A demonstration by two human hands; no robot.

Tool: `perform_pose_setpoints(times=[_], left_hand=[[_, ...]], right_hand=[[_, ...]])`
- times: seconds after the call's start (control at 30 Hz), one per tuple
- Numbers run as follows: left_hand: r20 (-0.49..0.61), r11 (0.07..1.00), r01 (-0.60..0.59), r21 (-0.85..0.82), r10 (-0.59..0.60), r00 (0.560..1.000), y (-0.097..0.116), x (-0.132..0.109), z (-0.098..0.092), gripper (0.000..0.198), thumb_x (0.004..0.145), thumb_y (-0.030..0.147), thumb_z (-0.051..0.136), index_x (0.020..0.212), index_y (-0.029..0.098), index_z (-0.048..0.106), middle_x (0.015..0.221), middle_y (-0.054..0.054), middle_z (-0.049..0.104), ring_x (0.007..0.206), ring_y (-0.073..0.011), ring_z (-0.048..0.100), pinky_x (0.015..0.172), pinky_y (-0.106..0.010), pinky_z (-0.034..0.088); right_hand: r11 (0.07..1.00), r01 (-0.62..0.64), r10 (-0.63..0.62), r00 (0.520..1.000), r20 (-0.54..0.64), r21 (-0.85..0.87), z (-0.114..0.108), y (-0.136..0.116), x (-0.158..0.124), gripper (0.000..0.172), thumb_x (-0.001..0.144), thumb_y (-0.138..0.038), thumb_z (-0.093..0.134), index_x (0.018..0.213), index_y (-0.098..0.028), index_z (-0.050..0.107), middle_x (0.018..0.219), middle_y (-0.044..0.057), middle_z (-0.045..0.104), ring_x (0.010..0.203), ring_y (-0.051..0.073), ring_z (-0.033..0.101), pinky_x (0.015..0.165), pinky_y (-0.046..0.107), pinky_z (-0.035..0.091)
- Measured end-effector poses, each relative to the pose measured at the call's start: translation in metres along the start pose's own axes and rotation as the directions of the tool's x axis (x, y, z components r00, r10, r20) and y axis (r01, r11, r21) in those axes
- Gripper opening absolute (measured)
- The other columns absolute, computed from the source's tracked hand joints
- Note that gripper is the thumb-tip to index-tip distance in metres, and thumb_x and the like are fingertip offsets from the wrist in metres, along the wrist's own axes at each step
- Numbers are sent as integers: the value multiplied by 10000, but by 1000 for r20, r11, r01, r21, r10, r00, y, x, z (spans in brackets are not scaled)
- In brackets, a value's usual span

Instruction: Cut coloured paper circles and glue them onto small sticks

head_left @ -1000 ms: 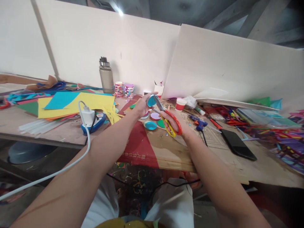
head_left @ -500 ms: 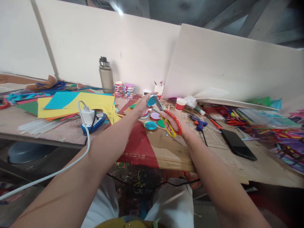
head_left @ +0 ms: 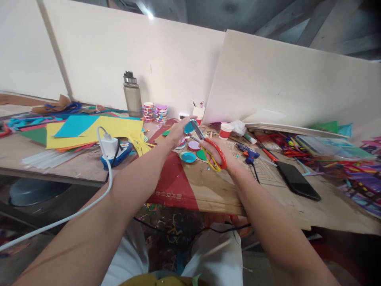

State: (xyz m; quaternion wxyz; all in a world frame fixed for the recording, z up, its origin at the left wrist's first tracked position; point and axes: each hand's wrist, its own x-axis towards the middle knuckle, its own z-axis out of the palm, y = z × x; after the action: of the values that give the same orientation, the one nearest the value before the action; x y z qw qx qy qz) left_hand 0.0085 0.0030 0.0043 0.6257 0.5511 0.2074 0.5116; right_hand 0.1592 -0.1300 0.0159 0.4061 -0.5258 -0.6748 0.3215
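My left hand [head_left: 179,133] is closed on a blue paper disc [head_left: 190,127], held up above the table. In my right hand [head_left: 216,153] is a pair of scissors [head_left: 219,154] with one red and one yellow handle. The scissor blades are parted, and the upper one reaches the right edge of the blue disc. Whether they touch the paper I cannot tell. Below the hands lie another blue disc [head_left: 188,157], a purple disc [head_left: 194,145] and a green disc [head_left: 201,155], the last partly covered by my right hand.
At the back stand a water bottle [head_left: 132,95], stacks of coloured discs [head_left: 161,113] and a red-and-white paper cup [head_left: 226,130]. A blue glue gun [head_left: 250,155] and a black phone [head_left: 298,180] lie right. Yellow paper [head_left: 119,126] and a white charger [head_left: 109,146] with its cable are left.
The blue disc in my left hand has turned slightly and its pale edge shows less. My right hand and the scissors have hardly moved.
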Motion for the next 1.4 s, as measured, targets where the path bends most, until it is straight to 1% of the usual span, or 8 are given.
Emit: perform_pose_setpoints(times=[0.17, 0.37, 0.53, 0.63, 0.77, 0.9, 1.17, 1.4], left_hand=[[14, 998, -47, 30, 47, 999, -3, 2, -2, 418, 770, 472, 646, 1101, 223, 710, 1070, -58, 693, 869, -194, 603, 623, -248, 410], [15, 997, -76, 27, 76, 997, -4, 4, -6, 432, 778, 482, 631, 1117, 224, 704, 1063, -55, 700, 895, -197, 620, 657, -260, 436], [-10, 997, -68, -48, 68, 998, -1, 5, -7, 439, 755, 446, 638, 1118, 206, 690, 999, -51, 711, 896, -199, 633, 628, -252, 427], [-29, 995, -38, -97, 36, 999, 2, 4, -5, 423, 745, 430, 624, 1093, 198, 688, 964, -50, 716, 882, -202, 640, 612, -250, 428], [-20, 992, -18, -124, 16, 1000, 3, 3, -2, 426, 729, 417, 636, 1087, 192, 691, 914, -47, 715, 828, -193, 645, 628, -260, 454], [-11, 996, -9, -92, 8, 1000, -1, 6, -4, 446, 733, 435, 647, 1108, 198, 693, 885, -43, 711, 790, -183, 644, 638, -262, 467], [14, 996, -20, -91, 21, 1000, -3, 7, -5, 418, 747, 442, 637, 1079, 200, 708, 831, -36, 696, 752, -171, 628, 611, -251, 450], [4, 996, -24, -83, 25, 1000, -2, 5, -4, 418, 712, 417, 649, 1051, 180, 709, 863, -48, 700, 770, -180, 623, 572, -239, 420]], right_hand=[[999, -35, 35, 999, -9, -38, 0, -7, -1, 354, 922, -472, 533, 671, -231, 467, 431, -52, 475, 351, 110, 466, 372, 230, 370], [1000, -1, 1, 999, 47, -2, -1, -3, 0, 440, 841, -627, 608, 700, -239, 455, 494, -52, 489, 418, 117, 511, 450, 255, 458], [999, 31, -36, 992, 121, 45, -3, 8, 1, 443, 902, -649, 495, 730, -243, 453, 521, -47, 505, 421, 116, 506, 413, 247, 402], [996, 34, -47, 988, 147, 87, -5, 11, 1, 457, 923, -646, 452, 714, -240, 463, 515, -43, 508, 405, 119, 503, 399, 253, 406], [997, 39, -48, 991, 126, 73, -6, 9, 1, 508, 911, -673, 452, 659, -232, 469, 485, -30, 505, 381, 129, 507, 390, 266, 415], [996, 15, -26, 993, 114, 91, -5, 6, 0, 504, 903, -684, 454, 675, -235, 466, 474, -37, 500, 368, 123, 488, 380, 265, 406], [997, 17, -25, 994, 106, 77, -5, 11, 2, 481, 918, -664, 431, 708, -235, 485, 463, -43, 503, 359, 125, 490, 382, 263, 407], [993, -15, 4, 995, 96, 117, -4, 8, 1, 451, 896, -658, 476, 737, -236, 495, 463, -48, 500, 350, 123, 483, 353, 252, 378]])
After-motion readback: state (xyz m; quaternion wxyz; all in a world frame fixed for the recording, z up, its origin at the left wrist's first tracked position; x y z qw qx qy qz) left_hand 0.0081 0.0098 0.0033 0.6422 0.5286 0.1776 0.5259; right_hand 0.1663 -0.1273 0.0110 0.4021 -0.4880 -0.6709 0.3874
